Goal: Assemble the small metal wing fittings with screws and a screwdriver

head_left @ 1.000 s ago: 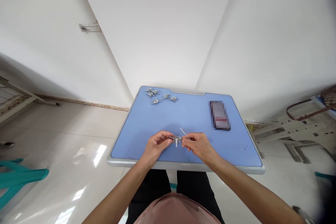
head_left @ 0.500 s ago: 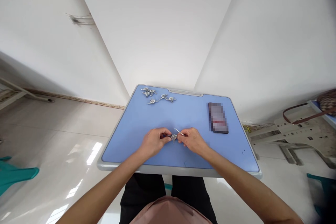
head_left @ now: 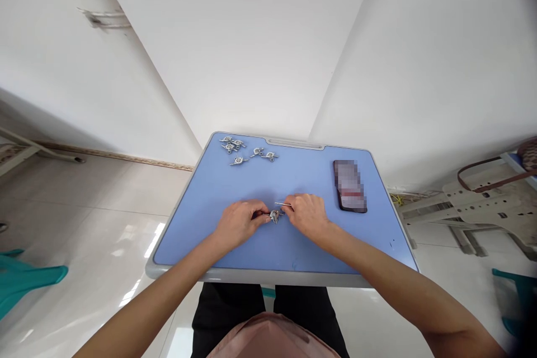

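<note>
While a metal fitting [head_left: 274,216] sits between them, the left hand [head_left: 240,220] pinches it and the right hand [head_left: 308,214] a rod [head_left: 281,203].

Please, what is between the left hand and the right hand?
In the head view, a small metal fitting is there, pinched by the left hand; a thin metal rod juts in from the right hand.

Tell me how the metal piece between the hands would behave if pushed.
The metal piece is probably stiff, given its metallic look. It seems unlikely to roll far, given its jutting, uneven outline. Likely light: the left hand pinches it.
</note>
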